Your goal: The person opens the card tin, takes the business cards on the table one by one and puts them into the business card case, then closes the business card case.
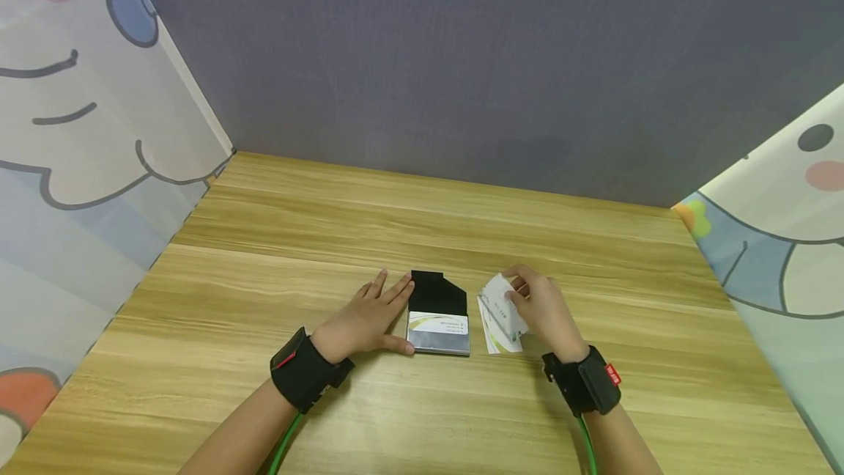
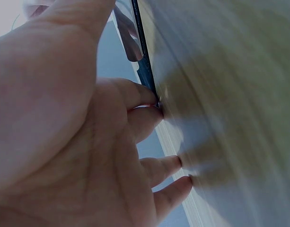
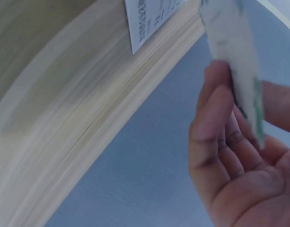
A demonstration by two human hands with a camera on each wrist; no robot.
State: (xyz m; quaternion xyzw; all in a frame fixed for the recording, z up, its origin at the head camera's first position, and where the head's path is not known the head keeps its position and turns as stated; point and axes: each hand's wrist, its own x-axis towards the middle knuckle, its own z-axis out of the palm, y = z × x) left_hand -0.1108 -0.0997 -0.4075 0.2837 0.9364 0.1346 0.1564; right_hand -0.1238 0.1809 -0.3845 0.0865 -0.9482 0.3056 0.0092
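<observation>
A business card case (image 1: 440, 344) lies flipped open on the wooden table, its black lid (image 1: 431, 292) pointing away from me. White business cards (image 1: 438, 322) with a gold curve show in its silver pocket. My left hand (image 1: 369, 319) rests with spread, straight fingers along the case's left side; fingertips and thumb are right at its edge. To the right of the case, my right hand (image 1: 546, 314) pinches a stack of white cards (image 3: 237, 61) between thumb and fingers. Under that stack, more business cards (image 1: 491, 336) lie on the table, partly covered in the head view.
The wood-grain table (image 1: 369, 204) ends at a dark grey panel (image 1: 448, 72) at the back. Cartoon-printed panels (image 1: 86, 160) stand at left and right. Each wrist wears a black strap (image 1: 300, 372) with a green cable.
</observation>
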